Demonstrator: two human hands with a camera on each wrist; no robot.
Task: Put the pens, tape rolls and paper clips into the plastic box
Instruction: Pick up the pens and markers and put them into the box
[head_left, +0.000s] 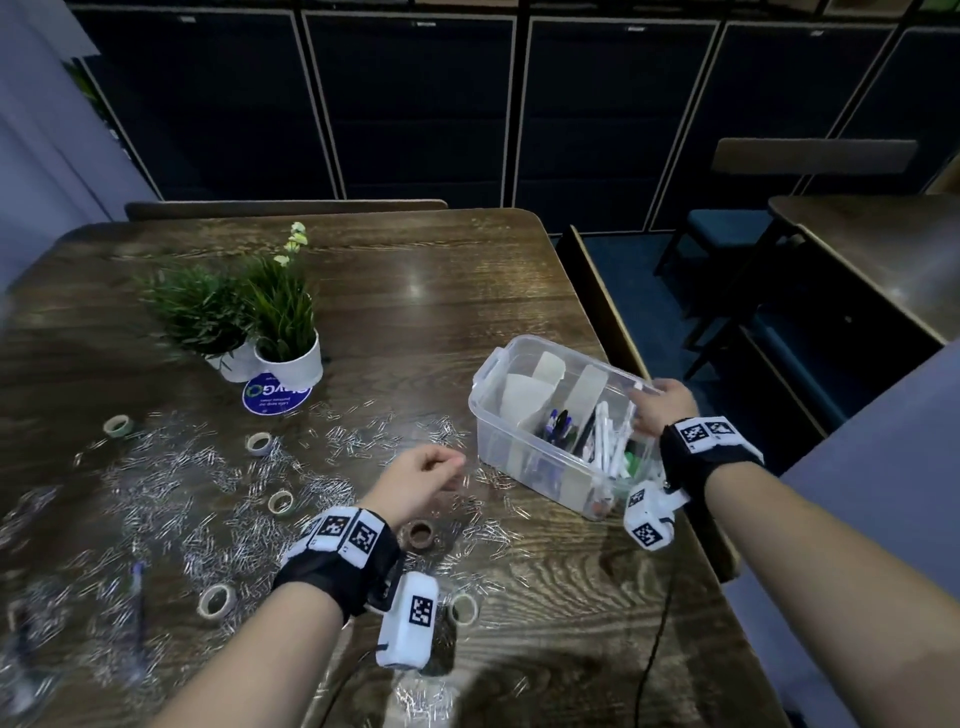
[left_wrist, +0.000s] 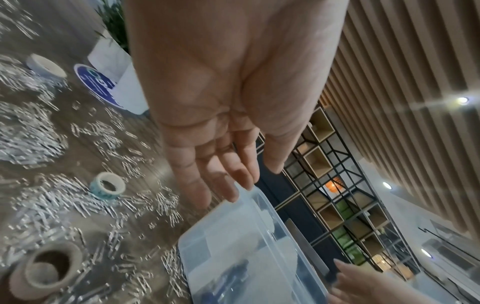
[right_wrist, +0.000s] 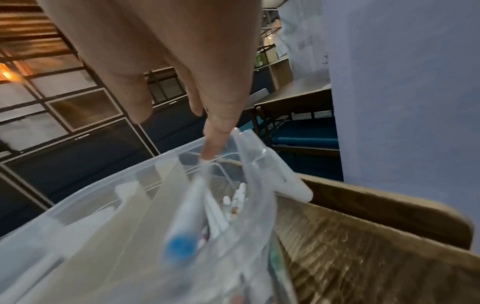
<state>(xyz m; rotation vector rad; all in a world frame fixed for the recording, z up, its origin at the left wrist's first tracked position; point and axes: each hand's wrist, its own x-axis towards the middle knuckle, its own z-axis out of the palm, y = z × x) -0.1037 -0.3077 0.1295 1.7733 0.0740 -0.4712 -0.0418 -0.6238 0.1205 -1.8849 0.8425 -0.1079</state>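
Our right hand (head_left: 662, 410) reaches into the right end of the plastic box (head_left: 498, 415), a finger (right_wrist: 215, 142) touching a white pen (right_wrist: 187, 209); whether it grips it we cannot tell. Our left hand (head_left: 421, 483) hovers empty, fingers relaxed, just left of the box. We judge the pens nearly sorted; next come the tape rolls (head_left: 418, 532) and paper clips (head_left: 171, 499) spread left. The box sits near the table's (head_left: 571, 597) right edge, so sweeping calls for care.
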